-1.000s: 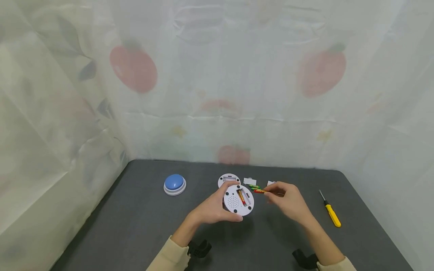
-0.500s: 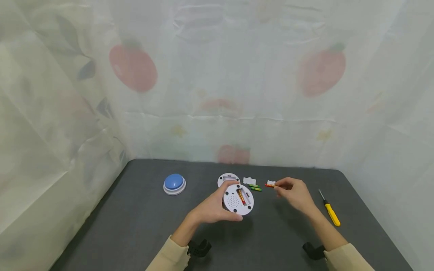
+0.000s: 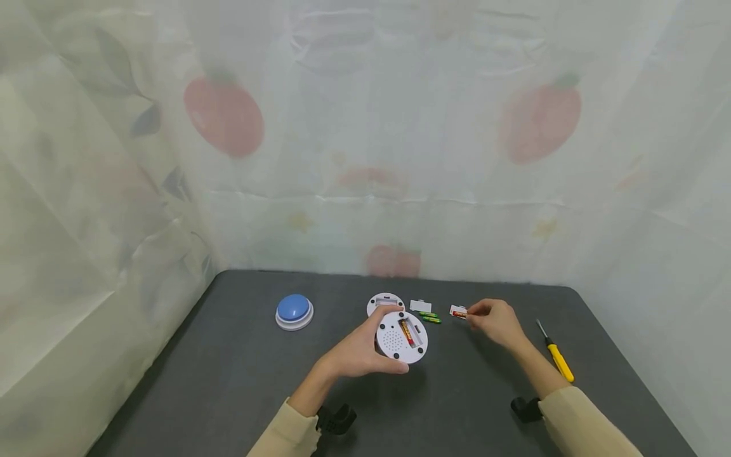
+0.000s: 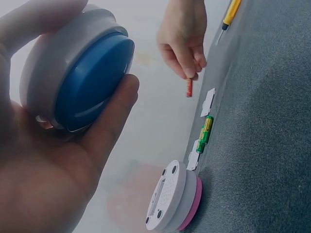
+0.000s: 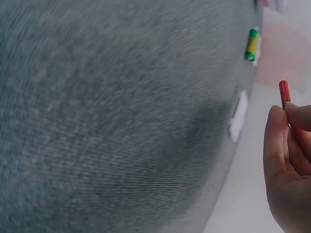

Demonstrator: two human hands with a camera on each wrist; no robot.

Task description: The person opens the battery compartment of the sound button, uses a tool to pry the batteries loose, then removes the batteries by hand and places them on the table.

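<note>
My left hand [image 3: 361,349] grips a round white push-button device [image 3: 393,343], its underside facing up in the head view. One red-and-orange battery [image 3: 407,332] lies in its open compartment, with a bare slot alongside. The left wrist view shows this device's blue dome [image 4: 97,80] between thumb and fingers. To the right, my right hand [image 3: 495,322] pinches a small red battery [image 5: 285,91] between thumb and fingertips, held over a small white cover [image 3: 457,309]. Two green batteries [image 3: 431,319] lie left of that cover, beside another white cover [image 3: 421,305].
A second white device [image 4: 167,196] with a pink edge lies underside up behind my left hand. A blue-domed button [image 3: 294,308] stands at the left on the dark table [image 3: 228,381]. A yellow-handled screwdriver [image 3: 561,363] lies at the right. A printed curtain [image 3: 365,127] hangs behind.
My right hand has carried the red battery rightward, away from the green batteries to the right-hand white cover. The left hand and its device have stayed put.
</note>
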